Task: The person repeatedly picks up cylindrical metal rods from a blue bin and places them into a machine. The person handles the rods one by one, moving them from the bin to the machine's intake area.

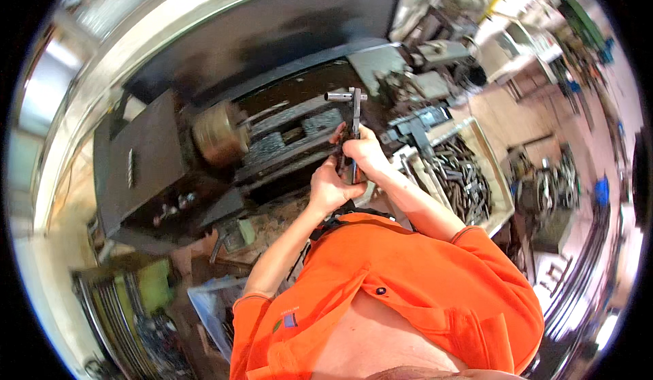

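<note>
got both my left hand point(331, 188) and right hand point(364, 154) clamped round the shank of this T-handle wrench point(351, 118), long axis pointing away from me, crossbar end over the lathe bed point(286, 135) past my knuckles
</note>
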`<state>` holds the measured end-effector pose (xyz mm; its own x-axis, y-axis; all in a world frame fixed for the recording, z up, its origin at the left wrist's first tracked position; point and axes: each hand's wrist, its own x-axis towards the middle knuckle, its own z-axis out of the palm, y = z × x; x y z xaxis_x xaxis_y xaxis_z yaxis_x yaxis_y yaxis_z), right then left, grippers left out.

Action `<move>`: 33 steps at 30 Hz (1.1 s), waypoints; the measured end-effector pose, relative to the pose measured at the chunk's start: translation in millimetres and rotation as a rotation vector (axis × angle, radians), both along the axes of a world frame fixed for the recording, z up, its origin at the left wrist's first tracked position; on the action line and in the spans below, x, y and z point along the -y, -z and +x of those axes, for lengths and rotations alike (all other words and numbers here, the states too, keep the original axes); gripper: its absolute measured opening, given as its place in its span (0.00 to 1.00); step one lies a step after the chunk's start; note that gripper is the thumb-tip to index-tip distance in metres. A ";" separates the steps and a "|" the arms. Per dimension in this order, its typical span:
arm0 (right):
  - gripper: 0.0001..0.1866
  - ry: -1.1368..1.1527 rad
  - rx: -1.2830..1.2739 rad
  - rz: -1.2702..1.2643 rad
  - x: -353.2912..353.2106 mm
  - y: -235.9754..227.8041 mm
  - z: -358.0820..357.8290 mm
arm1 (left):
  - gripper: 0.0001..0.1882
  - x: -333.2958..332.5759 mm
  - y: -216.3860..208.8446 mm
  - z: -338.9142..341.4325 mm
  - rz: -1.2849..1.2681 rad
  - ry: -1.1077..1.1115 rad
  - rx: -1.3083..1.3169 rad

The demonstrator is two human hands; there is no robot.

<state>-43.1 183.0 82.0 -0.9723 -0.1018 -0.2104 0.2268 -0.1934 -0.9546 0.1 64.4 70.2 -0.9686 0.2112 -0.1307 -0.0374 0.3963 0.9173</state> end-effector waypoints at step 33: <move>0.29 -0.043 0.648 -0.708 -216.7 142.8 199.4 | 0.25 44.7 77.9 224.0 -0.288 -0.327 0.310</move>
